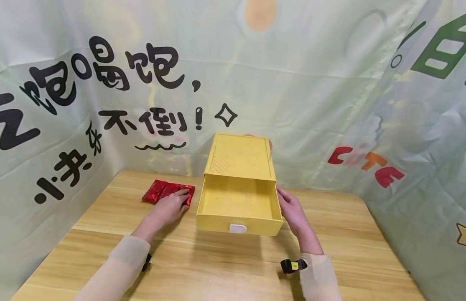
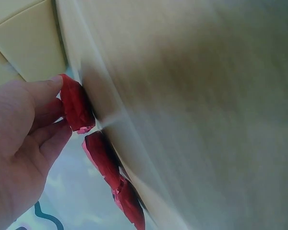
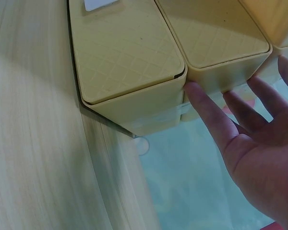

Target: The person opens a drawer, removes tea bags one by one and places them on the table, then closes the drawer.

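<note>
A yellow drawer cabinet (image 1: 242, 154) stands on the table with its top drawer (image 1: 217, 223) pulled out; the inside of that drawer is bare. To its left lies a row of shiny red wrapped packets (image 1: 157, 190). My left hand (image 1: 169, 209) pinches the packet nearest the cabinet, thumb on one edge and fingers on the other, as the left wrist view shows at the red packet (image 2: 77, 105). On the cabinet's right side, the fingertips of my right hand (image 1: 293, 209) touch the wall, with the fingers (image 3: 213, 110) spread and nearly straight.
A white handle (image 1: 238, 228) sits on the drawer front. Closed drawers (image 3: 129, 52) show below it in the right wrist view. The wooden table (image 1: 225, 267) meets a printed cloth (image 1: 293, 104) behind and at both sides.
</note>
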A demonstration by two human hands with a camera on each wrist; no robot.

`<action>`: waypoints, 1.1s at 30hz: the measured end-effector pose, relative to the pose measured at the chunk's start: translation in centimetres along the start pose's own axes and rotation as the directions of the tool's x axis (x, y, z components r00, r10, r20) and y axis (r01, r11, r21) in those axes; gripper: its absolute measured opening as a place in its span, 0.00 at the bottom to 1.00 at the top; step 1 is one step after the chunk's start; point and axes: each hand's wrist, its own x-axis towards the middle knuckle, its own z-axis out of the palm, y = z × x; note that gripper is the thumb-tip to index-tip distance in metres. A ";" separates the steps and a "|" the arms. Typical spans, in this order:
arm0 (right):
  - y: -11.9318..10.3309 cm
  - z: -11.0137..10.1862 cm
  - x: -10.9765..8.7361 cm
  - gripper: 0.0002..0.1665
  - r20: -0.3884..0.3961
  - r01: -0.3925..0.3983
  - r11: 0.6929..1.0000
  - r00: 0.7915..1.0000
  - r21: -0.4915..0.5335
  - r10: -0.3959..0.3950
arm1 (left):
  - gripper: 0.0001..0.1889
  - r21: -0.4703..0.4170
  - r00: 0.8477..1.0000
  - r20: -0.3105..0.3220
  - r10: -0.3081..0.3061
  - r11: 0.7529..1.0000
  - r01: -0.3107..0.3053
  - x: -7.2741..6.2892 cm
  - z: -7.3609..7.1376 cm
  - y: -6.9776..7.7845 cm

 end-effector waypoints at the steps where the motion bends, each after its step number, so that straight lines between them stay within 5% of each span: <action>1: 0.0 0.0 0.0 0.31 -0.001 0.000 1.000 1.000 0.000 0.000 | 0.21 -0.001 1.000 -0.001 0.001 1.000 -0.001 0.0 0.0 0.0; 10: 0.1 0.0 -0.1 0.31 0.007 -0.004 1.000 1.000 -0.014 0.004 | 0.25 -0.079 0.995 -0.093 -0.033 0.997 0.025 -0.6 -0.9 0.4; 16: 0.0 0.0 0.0 0.31 0.001 0.004 1.000 1.000 -0.003 -0.004 | 0.28 -0.167 0.963 -0.262 -0.069 0.986 0.026 -1.4 -2.8 0.9; 19: -0.1 0.0 0.1 0.31 0.002 0.005 1.000 1.000 -0.007 -0.005 | 0.27 -0.159 0.915 -0.402 -0.028 0.986 -0.040 -1.7 -3.5 1.1; 24: 0.0 -0.1 0.0 0.32 0.011 0.003 1.000 1.000 -0.009 -0.003 | 0.23 -0.133 0.799 -0.601 0.027 0.982 -0.133 -2.2 -4.6 1.8; 28: 0.0 -0.2 0.0 0.32 0.014 0.009 1.000 1.000 -0.005 -0.009 | 0.19 -0.147 0.722 -0.691 0.038 0.970 -0.193 -2.7 -5.8 2.8; 33: 0.0 -0.1 -0.1 0.31 0.012 0.010 1.000 1.000 0.000 -0.010 | 0.18 -0.141 0.655 -0.751 0.082 0.949 -0.281 -3.3 -7.3 4.4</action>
